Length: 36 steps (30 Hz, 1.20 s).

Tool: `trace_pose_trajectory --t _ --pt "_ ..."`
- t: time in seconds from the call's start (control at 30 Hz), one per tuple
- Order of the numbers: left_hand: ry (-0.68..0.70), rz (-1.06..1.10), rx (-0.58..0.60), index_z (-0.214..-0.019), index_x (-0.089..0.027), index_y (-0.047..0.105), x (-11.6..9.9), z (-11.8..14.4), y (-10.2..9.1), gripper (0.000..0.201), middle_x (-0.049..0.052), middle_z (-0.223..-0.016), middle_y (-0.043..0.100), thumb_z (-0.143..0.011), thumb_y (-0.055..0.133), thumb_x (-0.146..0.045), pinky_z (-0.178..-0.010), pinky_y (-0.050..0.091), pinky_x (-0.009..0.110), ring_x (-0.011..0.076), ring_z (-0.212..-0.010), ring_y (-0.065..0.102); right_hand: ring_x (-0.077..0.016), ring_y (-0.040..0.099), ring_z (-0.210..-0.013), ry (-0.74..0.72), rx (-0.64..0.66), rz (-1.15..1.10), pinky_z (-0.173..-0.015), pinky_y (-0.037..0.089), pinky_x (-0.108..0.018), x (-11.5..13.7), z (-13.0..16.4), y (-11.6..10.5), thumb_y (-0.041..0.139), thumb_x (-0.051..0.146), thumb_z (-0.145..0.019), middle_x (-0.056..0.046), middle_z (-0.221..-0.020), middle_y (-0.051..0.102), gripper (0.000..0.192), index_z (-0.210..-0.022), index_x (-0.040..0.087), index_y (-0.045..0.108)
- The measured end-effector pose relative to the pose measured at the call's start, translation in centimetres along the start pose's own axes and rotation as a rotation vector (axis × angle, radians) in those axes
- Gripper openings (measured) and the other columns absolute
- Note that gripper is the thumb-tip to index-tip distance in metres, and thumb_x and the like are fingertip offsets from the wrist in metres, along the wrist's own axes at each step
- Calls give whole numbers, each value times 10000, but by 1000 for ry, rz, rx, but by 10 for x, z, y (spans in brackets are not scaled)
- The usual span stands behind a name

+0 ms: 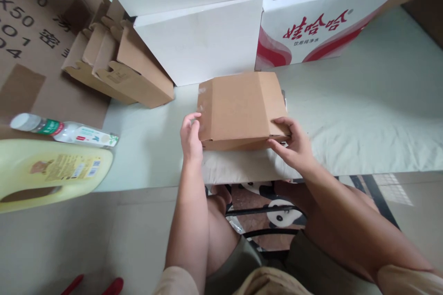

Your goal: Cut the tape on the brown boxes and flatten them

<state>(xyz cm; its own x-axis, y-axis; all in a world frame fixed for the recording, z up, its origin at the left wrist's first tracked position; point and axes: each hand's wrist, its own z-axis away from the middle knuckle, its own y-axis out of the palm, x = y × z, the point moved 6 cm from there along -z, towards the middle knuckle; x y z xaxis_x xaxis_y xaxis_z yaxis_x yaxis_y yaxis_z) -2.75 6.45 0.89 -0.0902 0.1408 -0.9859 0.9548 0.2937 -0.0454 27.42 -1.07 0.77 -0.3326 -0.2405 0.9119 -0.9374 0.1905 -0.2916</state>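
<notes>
A small brown cardboard box (238,108) lies closed on the pale green padded surface (374,115), near its front edge. My left hand (191,137) presses against the box's left front corner, fingers curled on its side. My right hand (294,144) grips the right front corner, thumb on the lid and fingers along the front edge. Both hands hold the box between them.
White cartons (200,41) and a red-printed white carton (321,23) are stacked behind the box. A pile of folded brown box blanks (117,69) lies at the left. A plastic bottle (65,131) and a yellow jug (51,173) lie at far left.
</notes>
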Motion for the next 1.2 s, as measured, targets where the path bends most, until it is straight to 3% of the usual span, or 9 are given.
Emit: trace_pose_trajectory --t 0.13,0.37,0.57,1.2 --pt "-37 21 -12 -961 -217 714 -1 0 0 331 -19 -726 516 -787 672 -495 -630 345 268 149 -658 510 -265 701 -1170 16 6 -24 -953 620 -425 0 1 1 773 438 -864 -90 -1269 701 449 -1243 282 590" --pt "-77 17 -31 -938 -223 695 -2 0 0 333 -22 -710 508 -751 680 -497 -629 365 264 152 -662 499 -230 716 -1039 62 -21 -82 -895 610 -410 5 1 1 622 445 -964 -70 -1203 726 272 -1185 286 634" --pt "-117 9 -57 -916 -228 704 -2 2 0 311 -35 -678 450 -695 739 -443 -563 286 242 126 -613 406 -222 710 -1016 119 -26 -91 -912 596 -423 2 1 2 644 382 -932 -55 -1192 727 244 -1157 286 636" --pt "-114 -26 -28 -920 -240 701 -1 2 1 255 -43 -655 443 -730 728 -409 -535 288 236 112 -569 390 -228 707 -1017 158 -28 -114 -913 589 -441 0 1 4 650 394 -910 -58 -1189 723 246 -1127 281 626"
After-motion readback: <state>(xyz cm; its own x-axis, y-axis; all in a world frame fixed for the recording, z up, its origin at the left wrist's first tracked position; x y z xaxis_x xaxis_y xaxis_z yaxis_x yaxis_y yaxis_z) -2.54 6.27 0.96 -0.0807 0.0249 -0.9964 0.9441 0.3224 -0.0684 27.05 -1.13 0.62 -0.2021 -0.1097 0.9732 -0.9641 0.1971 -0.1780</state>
